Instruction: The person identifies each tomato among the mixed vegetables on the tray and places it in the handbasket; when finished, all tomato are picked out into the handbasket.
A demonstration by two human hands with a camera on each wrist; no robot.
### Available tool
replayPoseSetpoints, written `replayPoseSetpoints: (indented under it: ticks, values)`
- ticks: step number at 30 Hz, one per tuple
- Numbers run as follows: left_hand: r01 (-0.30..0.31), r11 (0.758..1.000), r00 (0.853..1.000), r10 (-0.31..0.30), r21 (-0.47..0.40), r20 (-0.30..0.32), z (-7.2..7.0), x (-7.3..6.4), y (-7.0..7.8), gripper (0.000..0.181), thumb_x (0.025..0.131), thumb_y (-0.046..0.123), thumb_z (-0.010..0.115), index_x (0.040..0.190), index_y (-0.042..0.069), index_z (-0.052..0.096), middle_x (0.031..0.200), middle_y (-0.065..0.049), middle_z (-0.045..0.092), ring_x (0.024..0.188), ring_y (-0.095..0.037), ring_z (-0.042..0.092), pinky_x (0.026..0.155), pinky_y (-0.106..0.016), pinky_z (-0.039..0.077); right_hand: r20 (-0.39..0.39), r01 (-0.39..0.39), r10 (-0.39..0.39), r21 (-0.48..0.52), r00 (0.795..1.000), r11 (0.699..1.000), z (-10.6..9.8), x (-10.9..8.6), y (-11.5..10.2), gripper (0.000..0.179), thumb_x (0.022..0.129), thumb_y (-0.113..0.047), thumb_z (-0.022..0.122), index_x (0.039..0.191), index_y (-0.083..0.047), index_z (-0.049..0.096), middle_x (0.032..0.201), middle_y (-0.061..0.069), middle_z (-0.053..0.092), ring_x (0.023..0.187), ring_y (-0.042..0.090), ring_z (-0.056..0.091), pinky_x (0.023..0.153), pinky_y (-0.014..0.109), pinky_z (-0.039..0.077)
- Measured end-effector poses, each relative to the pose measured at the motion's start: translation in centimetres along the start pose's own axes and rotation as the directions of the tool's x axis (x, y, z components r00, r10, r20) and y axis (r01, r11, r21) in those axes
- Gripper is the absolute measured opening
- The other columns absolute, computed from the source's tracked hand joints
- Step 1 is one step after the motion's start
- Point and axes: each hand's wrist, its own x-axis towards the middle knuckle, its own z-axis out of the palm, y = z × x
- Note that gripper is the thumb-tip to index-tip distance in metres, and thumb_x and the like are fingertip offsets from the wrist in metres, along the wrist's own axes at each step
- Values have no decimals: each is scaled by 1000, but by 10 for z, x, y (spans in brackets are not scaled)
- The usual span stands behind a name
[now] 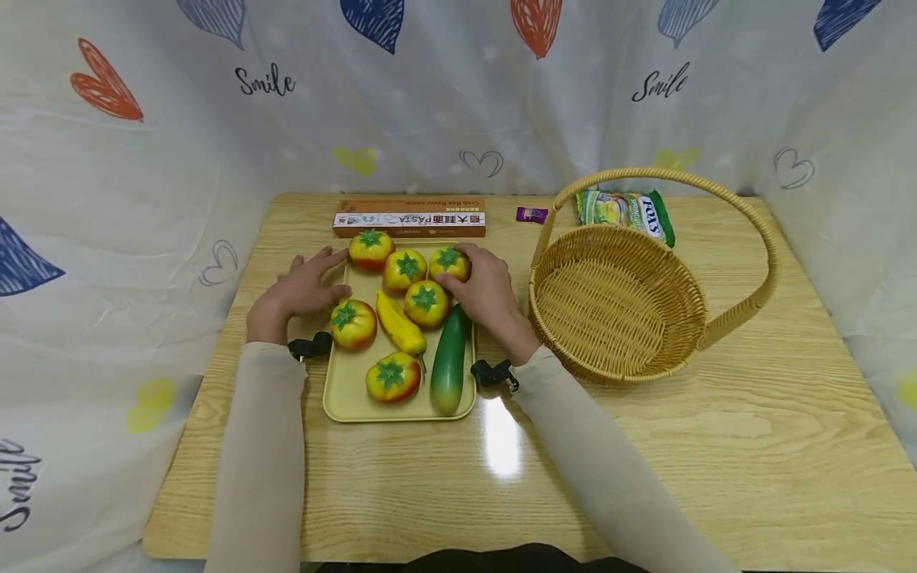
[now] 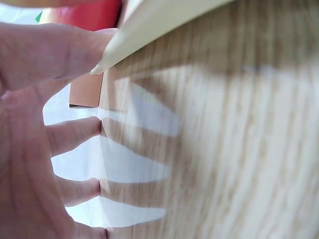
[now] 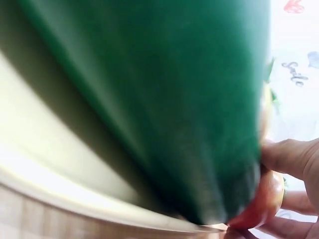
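A cream tray (image 1: 351,408) holds several yellow-red tomatoes, a yellow pepper (image 1: 398,322) and a green cucumber (image 1: 449,362). My right hand (image 1: 489,290) grips the tomato (image 1: 450,261) at the tray's far right corner, thumb on its near side and fingers round its far right side. In the right wrist view the cucumber (image 3: 149,99) fills most of the picture, and the held tomato (image 3: 266,199) shows behind it. My left hand (image 1: 304,286) lies along the tray's left edge, fingers spread. Its thumb (image 2: 65,55) is at the tray rim, close to the tomato (image 1: 353,324) on the left.
Behind the tray lies a pasta box (image 1: 410,218), with a small purple packet (image 1: 532,215) to its right. A wicker basket (image 1: 609,370) with a tall handle stands right of the tray. Behind it is a green snack bag (image 1: 659,215). A printed curtain (image 1: 458,103) surrounds the table.
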Motion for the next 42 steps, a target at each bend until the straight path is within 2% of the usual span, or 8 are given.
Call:
replayPoseSetpoints:
  ticks: [6,11,14,17,24,29,36,42]
  values:
    - [2,1000,1000,-2,-9,6,0,-1,3,80,111,37,61,178,22,19,184,-23,-1,160,-67,-16,119,-91,-6,42,119,-122,55,992,991,-26,-10,-15,61,100,-27,82,155,-11,61,153,14,65,132,32,67,109,45,60]
    - [7,1000,1000,-7,-3,5,-1,-1,3,80,111,37,61,178,22,19,184,-23,-1,160,-68,-15,119,-91,-6,115,246,-269,183,956,952,-68,-35,-27,61,98,-23,85,154,-13,63,156,9,64,134,28,68,111,41,59]
    - [10,1000,1000,-10,1,2,0,-1,2,80,111,37,61,178,22,20,184,-23,1,160,-68,-15,119,-91,-5,150,290,-337,268,930,919,-94,-52,-20,61,97,-16,86,153,-10,64,156,10,64,132,27,69,112,36,58]
    - [10,1000,1000,-10,-1,4,1,-1,0,80,111,37,62,178,23,20,184,-24,1,160,-68,-15,118,-91,-5,165,296,-358,312,919,903,-123,-70,-4,60,95,-7,85,152,-7,64,153,11,65,128,24,69,110,29,58]
    - [-14,1000,1000,14,-18,-6,1,-1,-1,80,111,36,62,178,22,20,184,-23,0,161,-66,-16,118,-92,-6,93,254,-293,299,952,920,-176,-107,43,58,95,6,80,150,-5,65,145,10,68,121,12,71,105,19,57]
    - [-9,1000,1000,9,-27,-8,-1,-2,0,80,111,36,63,177,22,21,184,-24,1,161,-66,-15,118,-92,-6,56,184,-204,252,977,950,-180,-112,65,57,96,3,81,151,-7,66,145,7,69,118,8,71,102,16,57]
    - [-2,1000,1000,2,-30,-4,0,0,-1,81,110,38,63,177,22,21,184,-24,1,161,-66,-16,119,-91,-7,87,117,-128,123,988,986,-167,-101,73,58,99,-12,83,153,-7,64,146,19,67,124,32,71,98,8,53]
    - [-4,1000,1000,4,-22,-6,-1,-2,1,80,110,37,63,177,22,21,184,-23,1,161,-66,-15,118,-91,-6,126,95,-98,25,987,995,-156,-90,81,55,100,-18,83,151,-6,64,146,19,67,127,41,71,107,49,60]
